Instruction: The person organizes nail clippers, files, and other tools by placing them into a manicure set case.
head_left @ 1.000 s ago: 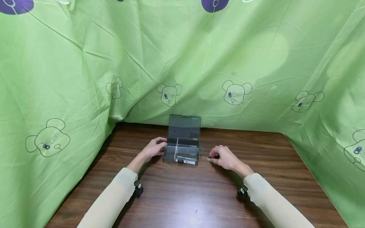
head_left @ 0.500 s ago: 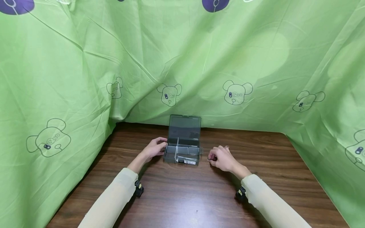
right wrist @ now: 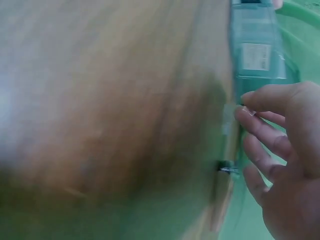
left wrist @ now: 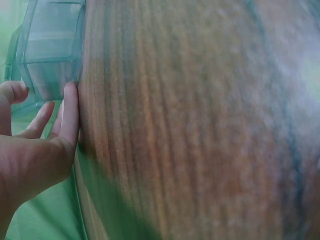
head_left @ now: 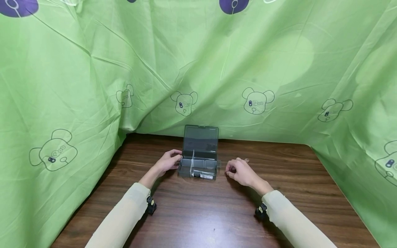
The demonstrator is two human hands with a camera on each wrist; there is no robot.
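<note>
Green cloth (head_left: 198, 62) is hanging as a backdrop, wrapping around three sides of the scene and creasing in long diagonal folds. Outlined bear faces (head_left: 257, 100) are showing across it; purple shapes (head_left: 233, 4) are peeking in at the top edge. Dark wood-grain table (head_left: 204, 210) is running below, catching soft, even light with a faint sheen.

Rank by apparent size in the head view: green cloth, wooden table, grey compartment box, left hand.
1. green cloth, fills most of the frame
2. wooden table
3. grey compartment box, lid open
4. left hand, at the box's left side; clearly smaller than the box
</note>
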